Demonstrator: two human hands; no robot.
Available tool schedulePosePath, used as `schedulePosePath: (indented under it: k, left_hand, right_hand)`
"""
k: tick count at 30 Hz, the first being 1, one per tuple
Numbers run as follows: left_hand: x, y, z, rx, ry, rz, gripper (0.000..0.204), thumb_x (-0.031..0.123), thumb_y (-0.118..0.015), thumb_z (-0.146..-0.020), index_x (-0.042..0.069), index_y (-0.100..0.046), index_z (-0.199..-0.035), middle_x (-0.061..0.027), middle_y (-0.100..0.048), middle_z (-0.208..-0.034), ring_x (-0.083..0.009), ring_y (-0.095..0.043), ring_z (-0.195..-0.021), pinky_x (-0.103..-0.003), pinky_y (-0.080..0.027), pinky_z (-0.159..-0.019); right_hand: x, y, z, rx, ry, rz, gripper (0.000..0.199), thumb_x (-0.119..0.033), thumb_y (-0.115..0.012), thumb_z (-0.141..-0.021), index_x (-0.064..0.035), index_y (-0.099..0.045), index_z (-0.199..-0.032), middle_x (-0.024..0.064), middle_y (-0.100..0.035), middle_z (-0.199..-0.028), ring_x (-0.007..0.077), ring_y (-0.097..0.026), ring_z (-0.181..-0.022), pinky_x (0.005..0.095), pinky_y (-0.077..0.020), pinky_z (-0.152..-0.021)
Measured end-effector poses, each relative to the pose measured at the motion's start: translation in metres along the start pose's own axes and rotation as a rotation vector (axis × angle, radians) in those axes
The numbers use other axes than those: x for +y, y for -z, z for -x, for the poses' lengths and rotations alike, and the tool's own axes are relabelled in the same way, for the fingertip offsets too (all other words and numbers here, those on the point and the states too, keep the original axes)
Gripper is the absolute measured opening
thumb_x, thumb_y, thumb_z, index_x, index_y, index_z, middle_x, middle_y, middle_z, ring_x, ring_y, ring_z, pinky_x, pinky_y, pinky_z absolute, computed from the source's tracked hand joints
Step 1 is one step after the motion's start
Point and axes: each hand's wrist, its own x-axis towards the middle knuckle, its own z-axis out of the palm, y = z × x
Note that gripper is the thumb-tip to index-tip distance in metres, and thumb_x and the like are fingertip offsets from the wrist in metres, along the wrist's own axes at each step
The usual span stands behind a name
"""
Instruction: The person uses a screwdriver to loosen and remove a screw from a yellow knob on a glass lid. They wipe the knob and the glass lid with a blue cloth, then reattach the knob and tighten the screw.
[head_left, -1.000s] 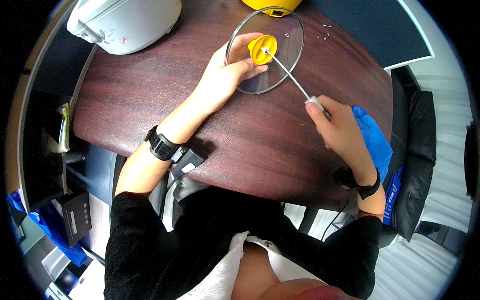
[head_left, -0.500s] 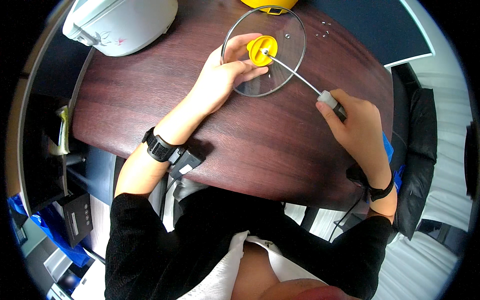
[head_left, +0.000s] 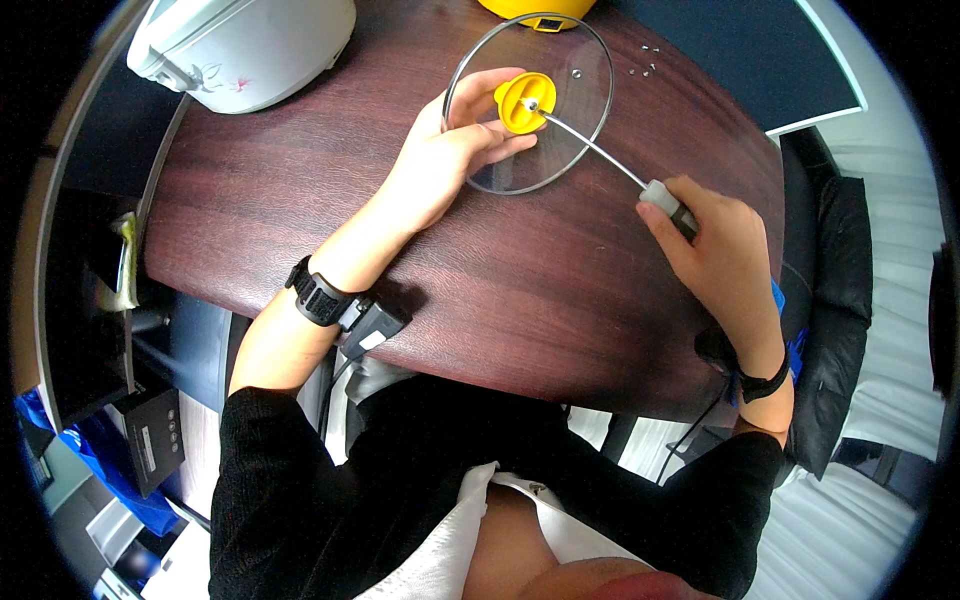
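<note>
A round glass lid [head_left: 560, 160] with a metal rim is held tilted above the table by my left hand [head_left: 465, 135]. Its fingers are closed round the yellow knob [head_left: 520, 90] at the lid's middle, some of them seen through the glass. My right hand [head_left: 715, 230] grips the grey and black handle of a screwdriver [head_left: 600, 152]. The long metal shaft slants up to the left, and its tip meets the screw at the centre of the knob.
A white rice cooker [head_left: 250, 50] stands at the far left of the brown table [head_left: 500, 290]. Part of a yellow appliance [head_left: 540, 8] shows at the far edge. Several small metal screws [head_left: 645, 70] lie at the far right. A black device [head_left: 372, 325] hangs from my left wrist strap.
My right hand has shifted very slightly right and down with the screwdriver. The lid and my left hand have barely moved.
</note>
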Motion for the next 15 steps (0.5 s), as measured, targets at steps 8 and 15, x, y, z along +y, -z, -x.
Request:
schedulePosePath:
  k: [8,15]
  left_hand:
    - [0.0000,0.0000,-0.0001,-0.012,-0.002,-0.036,0.056,-0.006,-0.043,-0.086,-0.002,-0.037,-0.141,-0.0174,-0.045,-0.141,-0.0294,-0.049,-0.128,-0.046,-0.044,-0.108]
    - [-0.0015,0.0012,0.0006,-0.028,-0.008,-0.094,0.056,-0.005,-0.043,-0.086,0.000,-0.037,-0.141,-0.0158,-0.045,-0.141,-0.0283,-0.049,-0.128,-0.044,-0.043,-0.108]
  right_hand:
    - [-0.0028,-0.0008,0.0001,0.017,0.004,-0.036,0.023,-0.030,-0.070,-0.085,-0.0079,-0.066,-0.086,0.0115,-0.064,-0.066,0.0281,-0.062,-0.054,0.0362,-0.0464,-0.049]
    - [-0.0028,-0.0003,-0.0006,0.004,0.009,0.052,0.026,-0.033,-0.069,-0.086,-0.0079,-0.065,-0.085,0.0118,-0.064,-0.066,0.0288,-0.063,-0.056,0.0371,-0.0468,-0.050]
